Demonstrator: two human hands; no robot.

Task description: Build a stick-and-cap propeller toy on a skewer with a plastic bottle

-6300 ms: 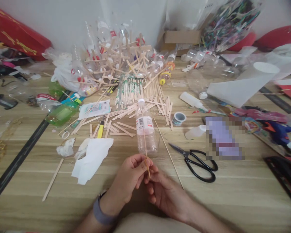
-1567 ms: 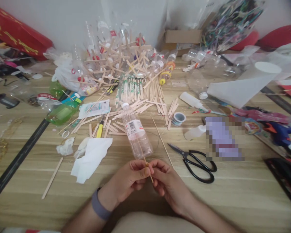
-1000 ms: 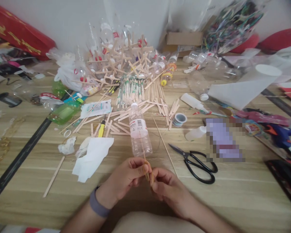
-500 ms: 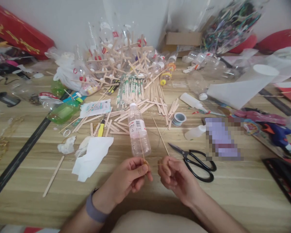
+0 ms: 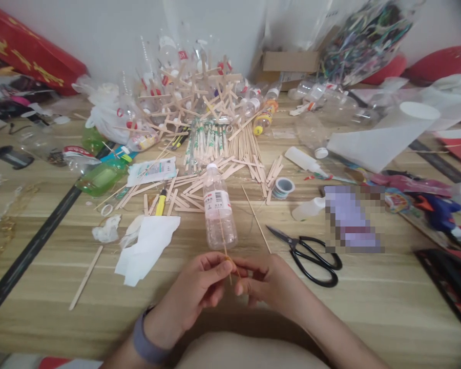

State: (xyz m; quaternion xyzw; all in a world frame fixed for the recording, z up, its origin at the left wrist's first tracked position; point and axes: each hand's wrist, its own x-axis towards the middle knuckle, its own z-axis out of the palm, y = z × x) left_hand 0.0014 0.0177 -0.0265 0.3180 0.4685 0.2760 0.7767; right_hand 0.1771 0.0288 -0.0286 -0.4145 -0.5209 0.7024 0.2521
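My left hand (image 5: 211, 282) pinches a thin wooden skewer (image 5: 223, 241) between thumb and forefinger. The skewer slants up in front of a clear plastic bottle (image 5: 220, 233), which stands upright with a pale pink label. At the left fingertips, a thin orange-brown strand (image 5: 238, 274) runs beside the skewer; it looks like a rubber band. My right hand (image 5: 263, 279) meets the left fingertips, its forefinger touching there and its thumb lower, fingers curled around the strand. How the strand goes round the skewer is hidden. Another skewer (image 5: 256, 220) lies just beyond the right hand.
Black-handled scissors (image 5: 311, 253) lie right of my hands. White paper (image 5: 148, 248) and a craft stick (image 5: 85, 279) are to the left. Ahead are a yellow cutter (image 5: 161, 204), a tape roll (image 5: 283, 188) and piled sticks and bottles. A phone (image 5: 349, 220) lies right.
My right hand has moved left from a short distance away to touch the left fingertips. The strand that stretched between the hands is now mostly hidden. My left hand still holds the skewer.
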